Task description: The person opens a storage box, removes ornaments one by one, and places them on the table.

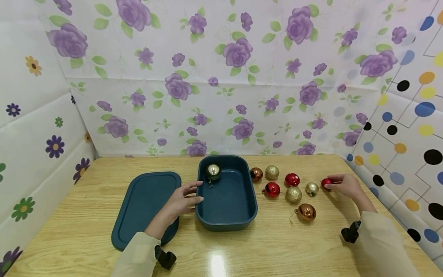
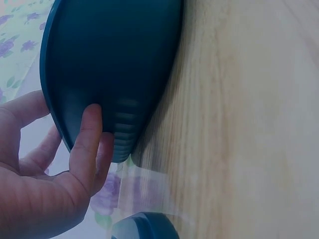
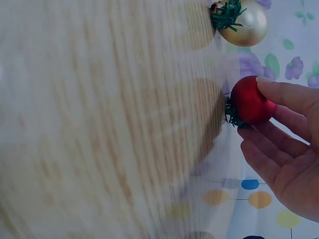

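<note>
My left hand (image 1: 180, 200) rests its fingers against the left side of a deep dark-teal box (image 1: 226, 227), some at the rim and some on the outer wall. In the left wrist view, the fingers (image 2: 85, 144) touch that wall without gripping it. Inside the box, at the back left corner, lies a shiny pale Christmas ball (image 1: 213, 171). At the table's right side my right hand (image 1: 346, 187) pinches a red Christmas ball (image 3: 251, 101) between thumb and fingers. A green tinsel tuft shows at that ball's top. Close by sits a pale gold ball (image 1: 312, 189).
A flat teal lid (image 1: 145, 204) lies left of the box. Between the box and my right hand are several balls: glittery gold (image 1: 293, 195), shiny red (image 1: 272, 190) and copper (image 1: 306, 212). Patterned cloth (image 1: 221, 96) walls in the wooden table (image 1: 270, 250) at back and sides.
</note>
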`<state>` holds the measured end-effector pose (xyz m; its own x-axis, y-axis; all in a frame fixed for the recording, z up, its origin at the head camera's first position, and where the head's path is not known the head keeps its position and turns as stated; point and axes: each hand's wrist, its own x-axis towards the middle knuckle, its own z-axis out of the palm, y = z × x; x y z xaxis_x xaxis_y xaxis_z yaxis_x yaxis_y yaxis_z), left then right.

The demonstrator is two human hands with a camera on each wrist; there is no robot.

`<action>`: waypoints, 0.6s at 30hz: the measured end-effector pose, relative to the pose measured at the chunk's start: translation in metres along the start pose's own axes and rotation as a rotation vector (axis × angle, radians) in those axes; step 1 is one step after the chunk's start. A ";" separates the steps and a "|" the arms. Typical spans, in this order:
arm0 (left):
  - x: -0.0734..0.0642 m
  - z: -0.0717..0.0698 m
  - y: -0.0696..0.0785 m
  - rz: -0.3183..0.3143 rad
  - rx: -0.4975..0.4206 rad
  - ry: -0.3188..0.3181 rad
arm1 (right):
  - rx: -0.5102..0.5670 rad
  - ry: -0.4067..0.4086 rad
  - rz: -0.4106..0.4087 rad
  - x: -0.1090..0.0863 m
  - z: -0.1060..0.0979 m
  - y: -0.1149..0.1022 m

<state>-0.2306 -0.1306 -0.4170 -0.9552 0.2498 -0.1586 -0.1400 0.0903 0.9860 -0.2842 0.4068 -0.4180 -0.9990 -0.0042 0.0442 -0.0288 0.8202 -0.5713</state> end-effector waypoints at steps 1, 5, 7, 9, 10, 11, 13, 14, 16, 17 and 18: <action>0.000 0.000 0.000 0.003 0.003 -0.006 | 0.002 -0.002 0.005 0.000 0.000 0.000; -0.001 0.000 -0.001 0.004 -0.001 -0.012 | 0.012 -0.011 0.017 0.000 0.002 0.001; -0.001 0.000 -0.001 0.009 0.002 -0.013 | 0.019 -0.011 0.020 0.000 0.003 0.001; -0.001 0.000 -0.001 0.006 -0.001 -0.009 | 0.024 -0.013 0.017 0.000 0.004 0.002; -0.001 0.000 -0.001 0.006 -0.001 -0.008 | 0.027 -0.014 0.015 0.000 0.004 0.002; -0.001 -0.001 -0.001 0.007 -0.002 -0.009 | 0.029 -0.015 0.014 0.000 0.004 0.001; -0.001 0.000 -0.001 0.004 -0.004 -0.010 | 0.036 -0.017 0.016 -0.001 0.004 0.001; -0.001 0.000 -0.001 0.000 -0.008 -0.009 | 0.040 -0.017 0.018 -0.002 0.005 0.001; 0.000 0.000 -0.001 0.000 -0.009 -0.013 | 0.046 -0.019 0.019 -0.003 0.005 0.000; 0.000 0.000 -0.001 0.001 -0.008 -0.015 | 0.046 -0.020 0.020 -0.004 0.005 0.000; 0.000 0.000 -0.001 0.001 -0.008 -0.016 | 0.047 -0.020 0.023 -0.004 0.004 0.000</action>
<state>-0.2306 -0.1309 -0.4178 -0.9510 0.2654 -0.1585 -0.1414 0.0824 0.9865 -0.2803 0.4040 -0.4217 -0.9999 0.0021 0.0142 -0.0070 0.7923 -0.6101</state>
